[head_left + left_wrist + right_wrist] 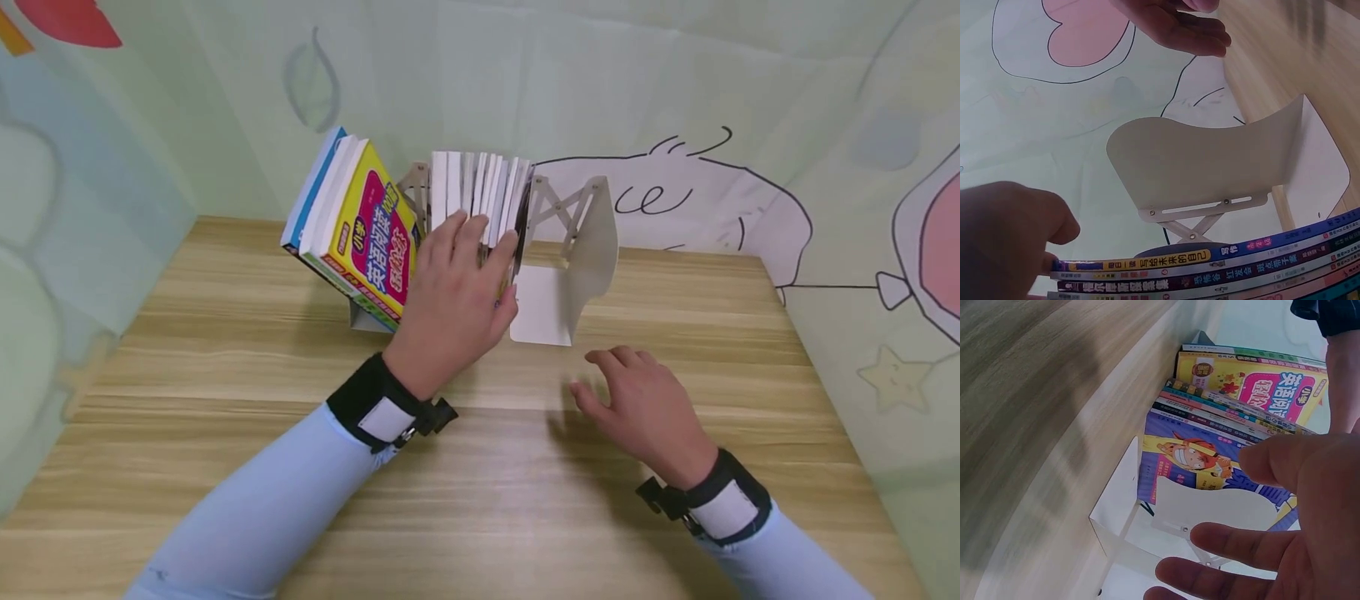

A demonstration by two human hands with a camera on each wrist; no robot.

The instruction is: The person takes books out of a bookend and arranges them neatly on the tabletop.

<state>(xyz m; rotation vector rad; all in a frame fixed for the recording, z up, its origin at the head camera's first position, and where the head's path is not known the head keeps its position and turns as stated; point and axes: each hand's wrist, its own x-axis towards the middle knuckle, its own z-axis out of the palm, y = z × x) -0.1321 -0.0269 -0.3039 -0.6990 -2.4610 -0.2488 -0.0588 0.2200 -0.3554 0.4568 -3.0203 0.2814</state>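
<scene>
Books (480,187) stand upright mid-rack (592,242), free slot to their right. Left hand (457,292) w/ straight fingers presses their fore-edges. Right hand (637,408) relaxed, holding nothing, on bare table (225,367) nearer the front edge.

Light-blue sleeves (262,508) — black wrist straps (375,404), white patches.

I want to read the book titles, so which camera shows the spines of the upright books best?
The left wrist view: the spines of the upright books fill its lower edge with the lettering sharp. The head view shows only their white page edges behind the left hand. The right wrist view shows covers and spine ends at an angle, too small to read.
</scene>
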